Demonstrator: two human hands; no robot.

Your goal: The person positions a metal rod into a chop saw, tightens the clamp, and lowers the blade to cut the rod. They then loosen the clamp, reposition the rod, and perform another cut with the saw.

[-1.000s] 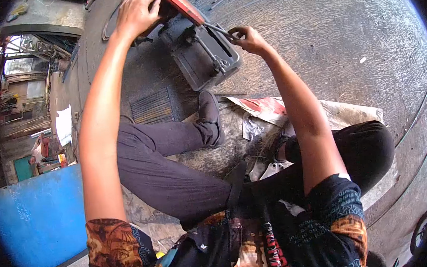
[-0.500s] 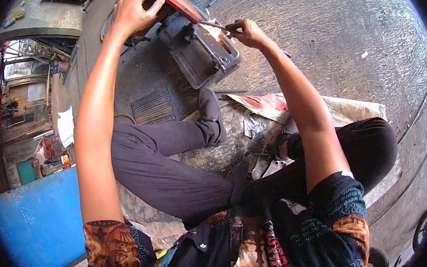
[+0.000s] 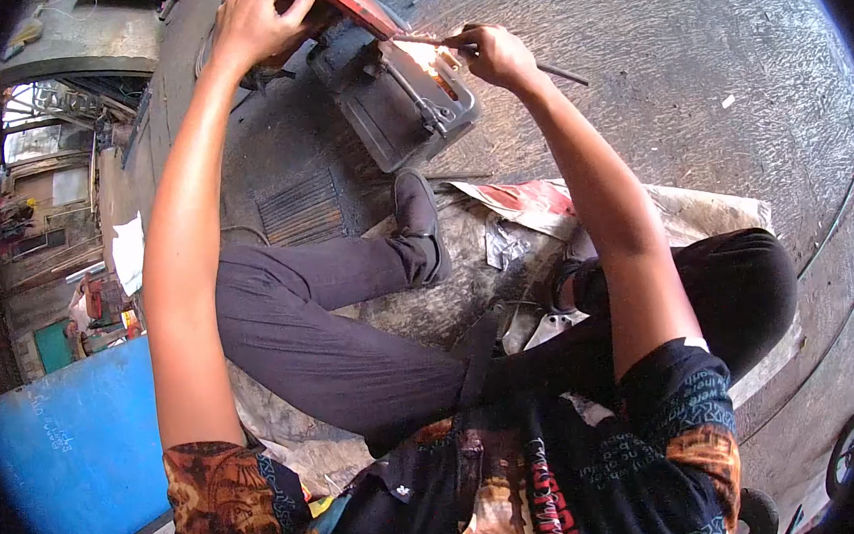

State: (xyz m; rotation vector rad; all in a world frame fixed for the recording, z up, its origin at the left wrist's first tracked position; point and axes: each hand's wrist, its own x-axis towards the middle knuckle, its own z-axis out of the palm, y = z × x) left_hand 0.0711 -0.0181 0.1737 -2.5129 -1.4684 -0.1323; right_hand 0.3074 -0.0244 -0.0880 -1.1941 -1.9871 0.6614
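Note:
At the top, my left hand (image 3: 259, 24) lies on the red guard (image 3: 354, 5) of a cut-off saw, fingers curled over its top and thumb apart; what its fingers grip is partly hidden. My right hand (image 3: 499, 55) is closed around a thin metal rod (image 3: 564, 74), whose inner end touches the saw near the lower edge of the guard. Bright sparks (image 3: 422, 54) show there. The saw's grey base (image 3: 375, 120), with a clamp screw (image 3: 409, 96), stands on the floor beyond my shoe.
A blue panel (image 3: 70, 446) is at the lower left. A floor grate (image 3: 300, 213) lies left of my shoe (image 3: 418, 223). Stained cloth (image 3: 517, 205) and crumpled foil (image 3: 506, 245) lie near my legs. Part of a wheel (image 3: 848, 450) shows at the lower right.
My right hand and the rod have shifted slightly up and left in view, and more of the rod's outer end shows. The sparks look brighter. My left hand remains on the saw.

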